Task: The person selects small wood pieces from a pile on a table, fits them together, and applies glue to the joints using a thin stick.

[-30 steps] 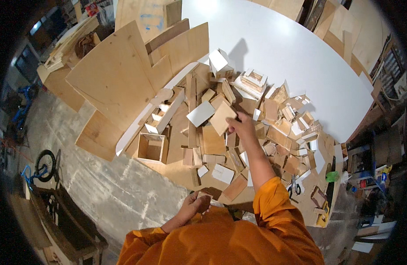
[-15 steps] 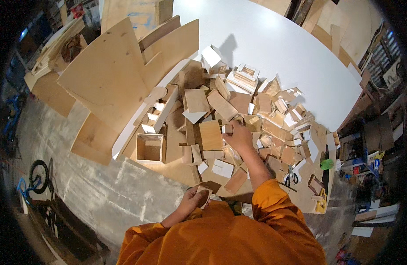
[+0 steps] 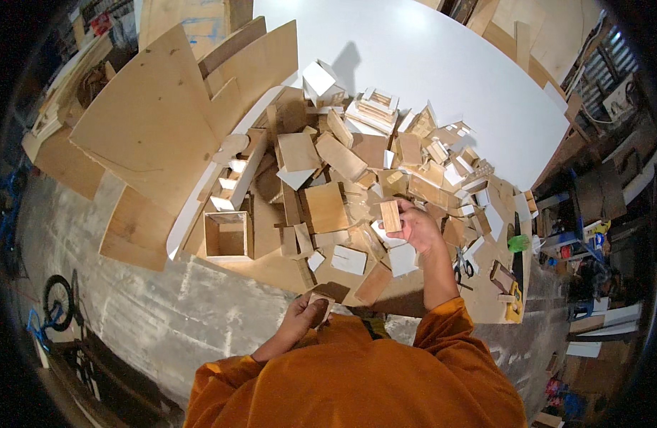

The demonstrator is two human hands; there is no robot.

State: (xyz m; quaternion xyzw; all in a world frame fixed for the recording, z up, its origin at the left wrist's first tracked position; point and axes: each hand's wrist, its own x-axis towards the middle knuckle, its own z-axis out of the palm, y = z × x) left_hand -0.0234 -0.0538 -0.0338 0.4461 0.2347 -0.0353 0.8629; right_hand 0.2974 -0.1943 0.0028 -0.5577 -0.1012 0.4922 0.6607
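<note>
My right hand (image 3: 421, 228) is closed on a small rectangular wood piece (image 3: 390, 216), held up above the heap with its tan, grained face showing. Close to my body, over the table's near edge, my left hand (image 3: 297, 318) pinches a small pale wood piece (image 3: 323, 302), partly hidden by the thumb. Below the right hand lie white-faced offcuts (image 3: 403, 259). A square plywood piece (image 3: 326, 207) rests to the left of it. Dark-handled scissors (image 3: 464, 268) lie to the right of my right forearm.
An open wooden box (image 3: 246, 235) stands at the table's left edge. Beyond the scrap heap sit a small white model house (image 3: 321, 82) and a layered wooden model (image 3: 373, 109). Large plywood sheets (image 3: 146, 100) lean at the left. A green object (image 3: 518, 243) lies at the right edge.
My right hand has lifted the wood piece out of the heap and drawn it right and nearer, turning its tan face up. My left hand keeps its piece. The whole view has shifted slightly.
</note>
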